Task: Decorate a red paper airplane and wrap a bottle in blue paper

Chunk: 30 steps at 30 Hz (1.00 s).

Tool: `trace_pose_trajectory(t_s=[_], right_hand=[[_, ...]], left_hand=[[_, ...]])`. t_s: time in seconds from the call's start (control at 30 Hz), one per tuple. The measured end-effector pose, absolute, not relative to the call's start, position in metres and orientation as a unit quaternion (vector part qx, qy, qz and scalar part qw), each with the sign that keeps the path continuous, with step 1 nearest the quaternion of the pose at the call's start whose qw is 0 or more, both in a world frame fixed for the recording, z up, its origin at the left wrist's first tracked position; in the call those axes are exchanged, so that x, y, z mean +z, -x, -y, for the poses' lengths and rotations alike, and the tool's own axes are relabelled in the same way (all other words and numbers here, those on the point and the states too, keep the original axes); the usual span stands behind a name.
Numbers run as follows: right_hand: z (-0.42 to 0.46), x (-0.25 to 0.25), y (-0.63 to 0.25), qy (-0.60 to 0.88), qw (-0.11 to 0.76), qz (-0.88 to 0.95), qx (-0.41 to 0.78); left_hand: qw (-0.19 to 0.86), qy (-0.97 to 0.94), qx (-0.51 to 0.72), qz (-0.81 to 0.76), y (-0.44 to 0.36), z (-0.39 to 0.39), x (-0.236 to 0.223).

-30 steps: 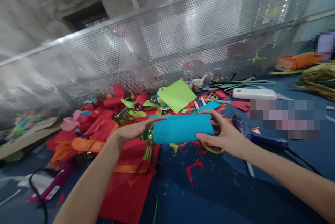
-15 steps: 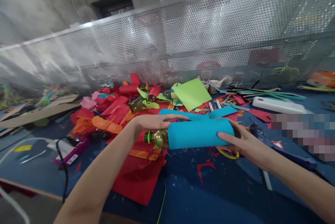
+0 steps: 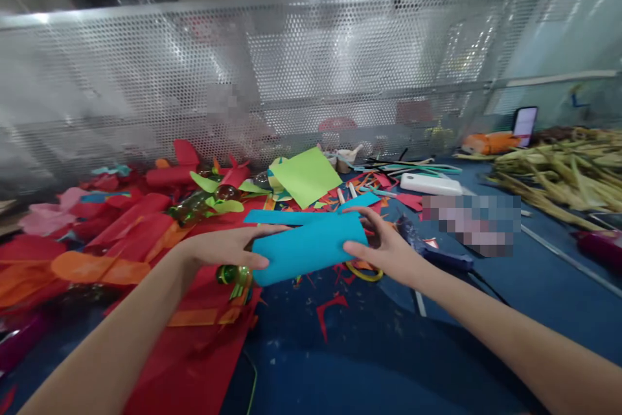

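Note:
Both my hands hold a green-tinted plastic bottle (image 3: 227, 274) with blue paper (image 3: 311, 246) wrapped around its body. It lies sideways above the table, neck to the left and tilted a little downward. My left hand (image 3: 223, 250) grips the wrapped end near the neck, thumb on the paper and fingers behind it. My right hand (image 3: 383, 246) is closed around the bottle's other end, thumb in front and fingers over the top. Flat blue paper strips (image 3: 276, 216) lie just behind the bottle. Below it rests a yellow ring-shaped thing (image 3: 365, 272).
Red paper (image 3: 189, 363) and orange paper shapes (image 3: 100, 268) cover the left side. A light green sheet (image 3: 307, 175) lies at the back. To the right are a dark blue corded tool (image 3: 442, 258), a white oblong device (image 3: 431, 184) and dried husks (image 3: 573, 169). A perforated metal screen (image 3: 291, 65) stands behind.
My view has turned to the right. My left hand has come onto the front of the blue paper near the neck, and the bottle has tilted, its neck lower. My right hand keeps its hold.

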State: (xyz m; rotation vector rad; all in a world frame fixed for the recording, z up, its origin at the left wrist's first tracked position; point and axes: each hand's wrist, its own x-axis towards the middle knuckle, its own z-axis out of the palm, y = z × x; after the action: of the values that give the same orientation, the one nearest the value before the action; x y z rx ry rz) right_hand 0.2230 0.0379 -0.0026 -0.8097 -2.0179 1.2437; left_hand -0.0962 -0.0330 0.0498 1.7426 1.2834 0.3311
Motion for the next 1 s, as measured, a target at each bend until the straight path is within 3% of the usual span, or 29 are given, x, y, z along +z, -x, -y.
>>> trace_pose_trajectory(t_s=[0.27, 0.47, 0.63, 1.0], right_hand=[[-0.049, -0.01, -0.231, 0.433, 0.202, 0.849, 0.224], [-0.044, -0.019, -0.226, 0.476, 0.148, 0.852, 0.16], [-0.049, -0.018, -0.228, 0.473, 0.147, 0.843, 0.212], [-0.033, -0.009, -0.215, 0.34, 0.237, 0.76, 0.501]], left_hand=[[0.503, -0.67, 0.191, -0.512, 0.141, 0.03, 0.029], [0.511, -0.67, 0.18, -0.507, 0.171, 0.029, 0.02], [0.517, -0.678, 0.193, -0.486, 0.189, 0.025, 0.013], [0.476, -0.718, 0.245, -0.446, 0.199, 0.033, 0.012]])
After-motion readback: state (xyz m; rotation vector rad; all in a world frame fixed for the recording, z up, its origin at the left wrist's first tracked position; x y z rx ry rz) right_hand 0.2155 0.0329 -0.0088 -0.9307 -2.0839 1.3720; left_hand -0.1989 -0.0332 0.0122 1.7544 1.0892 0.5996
